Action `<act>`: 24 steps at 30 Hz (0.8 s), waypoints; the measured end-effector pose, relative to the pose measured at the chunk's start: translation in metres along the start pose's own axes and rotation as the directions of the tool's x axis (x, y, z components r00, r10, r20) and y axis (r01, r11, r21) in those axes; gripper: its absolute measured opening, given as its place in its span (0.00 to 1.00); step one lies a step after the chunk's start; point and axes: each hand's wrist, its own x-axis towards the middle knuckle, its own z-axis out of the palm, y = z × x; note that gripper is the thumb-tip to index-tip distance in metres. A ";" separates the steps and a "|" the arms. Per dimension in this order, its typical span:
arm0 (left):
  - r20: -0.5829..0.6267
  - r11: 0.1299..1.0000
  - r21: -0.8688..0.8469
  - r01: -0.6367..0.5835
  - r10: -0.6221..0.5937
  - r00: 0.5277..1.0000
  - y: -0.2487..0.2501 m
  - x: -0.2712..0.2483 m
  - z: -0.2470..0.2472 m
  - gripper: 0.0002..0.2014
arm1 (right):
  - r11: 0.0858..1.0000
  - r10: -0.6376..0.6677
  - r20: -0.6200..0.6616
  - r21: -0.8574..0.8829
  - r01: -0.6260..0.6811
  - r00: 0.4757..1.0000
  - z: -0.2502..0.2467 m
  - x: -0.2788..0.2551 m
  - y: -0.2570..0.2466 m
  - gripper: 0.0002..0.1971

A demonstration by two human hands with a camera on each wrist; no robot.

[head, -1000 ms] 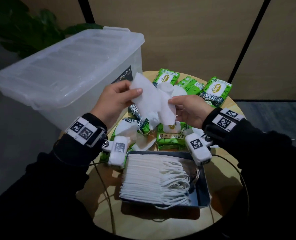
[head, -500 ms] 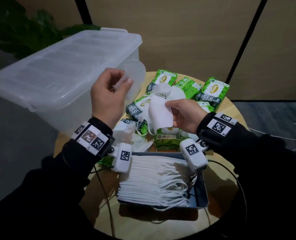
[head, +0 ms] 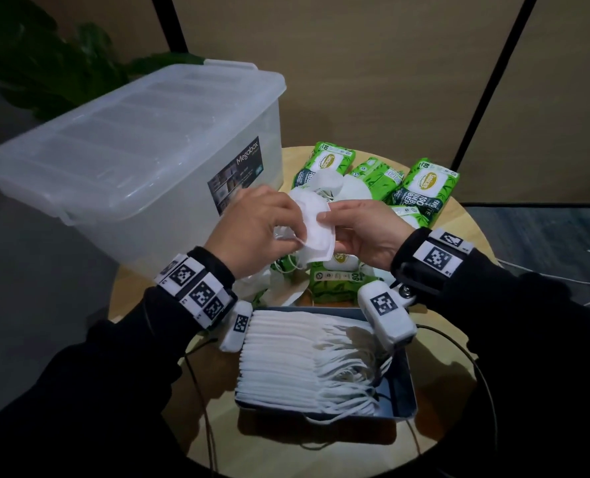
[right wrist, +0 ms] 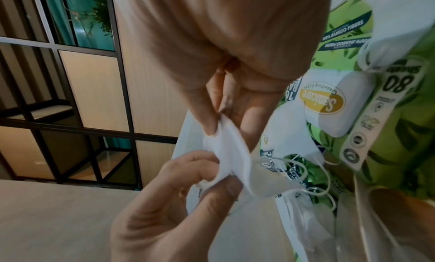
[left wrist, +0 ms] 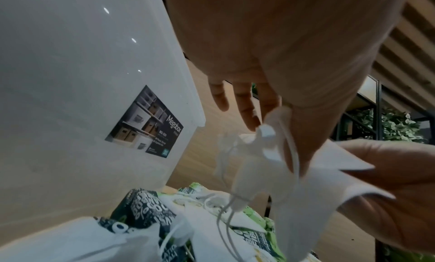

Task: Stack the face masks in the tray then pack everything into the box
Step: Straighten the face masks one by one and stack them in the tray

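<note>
Both hands hold one white folded face mask (head: 312,232) in the air above the round table. My left hand (head: 252,229) pinches its left edge and ear loop; in the left wrist view the mask (left wrist: 259,165) hangs from thumb and forefinger. My right hand (head: 362,229) pinches its right edge, and the mask (right wrist: 228,150) shows between thumb and fingers in the right wrist view. Below them a dark tray (head: 402,391) holds a neat stack of white masks (head: 286,360). The clear lidded box (head: 131,160) stands closed at the left.
Several green wipe packs (head: 424,188) lie on the far half of the table (head: 459,426), with loose white masks (head: 328,182) among them. Empty clear wrappers (head: 273,288) lie behind the tray. Cables run over the table's front. A plant stands behind the box.
The left hand came back from near the box and took hold of the mask's left edge. The mask, held by the right hand alone half a second ago, is now held by both.
</note>
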 end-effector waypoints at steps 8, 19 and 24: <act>0.067 0.871 0.088 0.484 -0.490 0.869 -0.028 -0.008 -0.024 0.37 | 0.958 -0.205 -0.023 -0.208 0.196 0.978 -0.007 0.001 -0.007 0.10; 0.124 0.565 -0.715 0.411 -0.476 0.871 -0.007 0.010 -0.007 0.07 | 0.933 -0.179 0.182 -0.279 0.225 0.967 -0.004 -0.004 -0.006 0.15; 0.120 0.603 -0.648 0.466 -0.523 0.844 -0.005 0.008 -0.013 0.08 | 0.944 -0.175 0.105 -0.264 0.197 0.979 -0.004 -0.007 -0.005 0.04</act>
